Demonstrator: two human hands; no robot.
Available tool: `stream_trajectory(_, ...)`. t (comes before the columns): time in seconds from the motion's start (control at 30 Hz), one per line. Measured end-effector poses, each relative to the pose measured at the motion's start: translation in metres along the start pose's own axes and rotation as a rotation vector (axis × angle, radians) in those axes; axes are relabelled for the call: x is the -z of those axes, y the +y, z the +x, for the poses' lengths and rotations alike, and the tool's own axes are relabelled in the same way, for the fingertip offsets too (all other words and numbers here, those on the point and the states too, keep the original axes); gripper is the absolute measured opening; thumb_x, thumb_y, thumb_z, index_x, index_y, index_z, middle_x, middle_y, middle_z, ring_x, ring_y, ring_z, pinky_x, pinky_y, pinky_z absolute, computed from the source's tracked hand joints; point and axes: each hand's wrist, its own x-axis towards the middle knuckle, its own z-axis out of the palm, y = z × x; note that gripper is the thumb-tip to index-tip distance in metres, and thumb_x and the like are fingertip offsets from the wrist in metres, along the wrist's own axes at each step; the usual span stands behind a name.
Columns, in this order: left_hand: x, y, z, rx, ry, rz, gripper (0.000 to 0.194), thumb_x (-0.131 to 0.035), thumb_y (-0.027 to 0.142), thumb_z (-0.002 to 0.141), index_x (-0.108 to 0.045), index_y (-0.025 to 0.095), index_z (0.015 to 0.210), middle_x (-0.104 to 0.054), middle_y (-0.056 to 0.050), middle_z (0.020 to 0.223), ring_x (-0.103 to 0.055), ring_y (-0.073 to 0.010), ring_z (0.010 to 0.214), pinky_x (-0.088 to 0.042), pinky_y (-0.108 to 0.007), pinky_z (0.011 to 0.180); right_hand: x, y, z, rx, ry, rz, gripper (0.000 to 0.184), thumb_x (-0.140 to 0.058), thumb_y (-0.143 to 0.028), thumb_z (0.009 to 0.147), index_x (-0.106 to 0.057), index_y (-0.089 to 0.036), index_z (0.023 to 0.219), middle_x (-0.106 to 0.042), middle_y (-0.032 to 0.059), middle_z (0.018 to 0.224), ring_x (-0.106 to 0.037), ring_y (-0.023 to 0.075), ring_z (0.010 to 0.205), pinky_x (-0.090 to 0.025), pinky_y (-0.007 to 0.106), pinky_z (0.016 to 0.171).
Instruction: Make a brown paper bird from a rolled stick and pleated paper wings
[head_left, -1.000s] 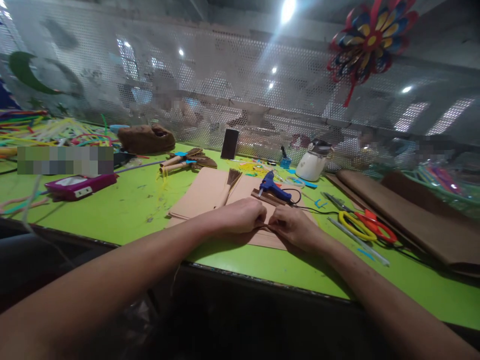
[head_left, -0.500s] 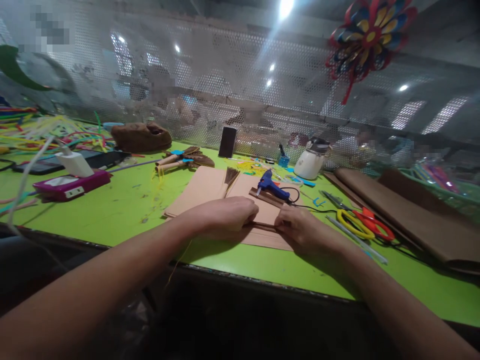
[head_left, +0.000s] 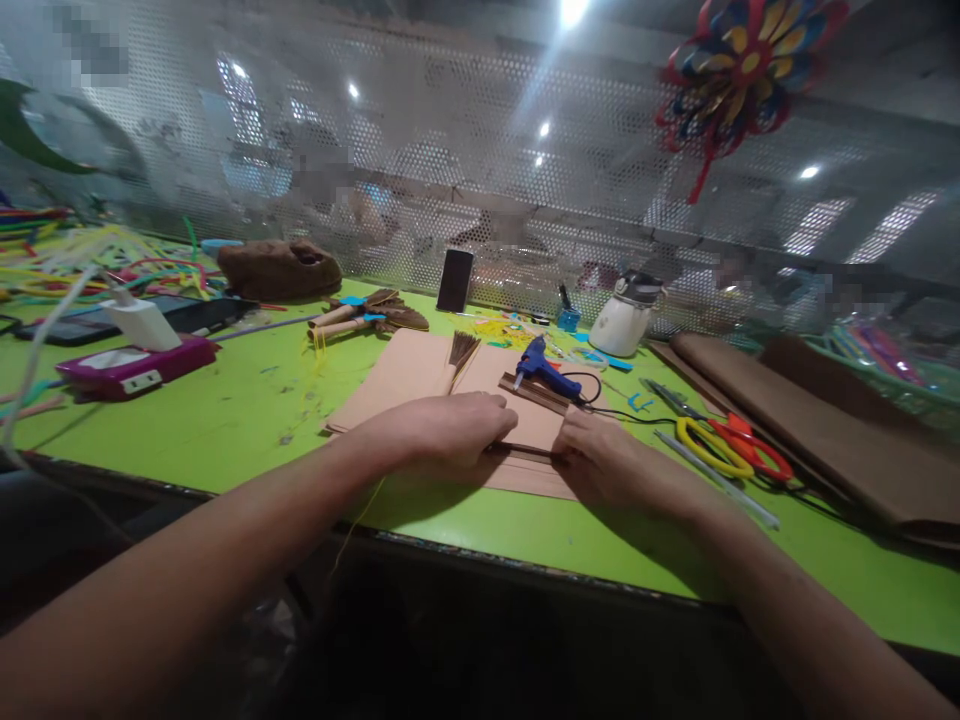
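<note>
My left hand and my right hand are closed on the two ends of a thin dark brown strip, which runs level between them. The strip is low over the front part of tan paper sheets on the green table. Just beyond my hands, a blue glue gun rests on a stack of brown strips. A small bundle of thin brown stems lies on the paper past my left hand. My fingertips are partly hidden.
Yellow-handled scissors and red-handled scissors lie at right, near folded brown paper. A purple power strip with a white charger stands at left. Behind are a phone, a white pot and brown wrapped pieces.
The view has shifted slightly. Both hands keep their hold on the brown strip, almost in the same place, and the strip looks a little narrower between them.
</note>
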Motion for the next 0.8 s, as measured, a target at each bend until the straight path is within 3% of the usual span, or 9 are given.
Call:
stream_trajectory(0.23,-0.002,0.009,0.005,-0.052,0.020,0.141,0.019,-0.044,0.026,0.081,-0.058,0.013,0.083,-0.058,-0.009,0.077,-0.052,-0.0186,0.071,-0.038,-0.028,0.062,-0.005,0.007,-0.003,0.020,-0.006,-0.038,0.011,-0.050,-0.010,0.076,-0.058,-0.018,0.079,-0.057,0.0042,0.079,-0.049,0.0157,0.075,-0.039,0.027,0.065)
stream_trajectory(0.47,-0.007,0.017,0.004,-0.071,0.103,0.157,0.020,-0.043,0.026,0.083,-0.059,0.014,0.080,-0.058,-0.009,0.079,-0.052,-0.0204,0.073,-0.037,-0.031,0.065,-0.009,0.001,-0.005,0.073,0.013,-0.129,0.014,-0.050,-0.013,0.077,-0.057,-0.018,0.066,-0.053,0.0038,0.073,-0.046,0.0146,0.069,-0.036,0.027,0.060)
stream_trajectory(0.63,-0.005,0.011,0.006,-0.003,0.094,-0.005,0.021,-0.045,0.028,0.079,-0.062,0.015,0.080,-0.060,-0.009,0.076,-0.051,-0.0184,0.067,-0.035,-0.030,0.062,-0.017,-0.009,-0.007,0.051,0.084,-0.228,0.014,-0.049,-0.011,0.077,-0.054,-0.017,0.066,-0.051,0.0051,0.071,-0.046,0.0175,0.072,-0.036,0.030,0.063)
stream_trajectory(0.8,0.002,0.014,0.010,0.121,0.046,-0.294,0.038,-0.038,0.037,0.086,-0.061,0.013,0.069,-0.060,-0.007,0.068,-0.043,-0.0134,0.057,-0.030,-0.027,0.056,-0.017,-0.012,-0.004,0.102,0.186,-0.233,0.014,-0.049,-0.012,0.079,-0.052,-0.017,0.066,-0.050,0.0060,0.072,-0.044,0.0180,0.071,-0.037,0.031,0.062)
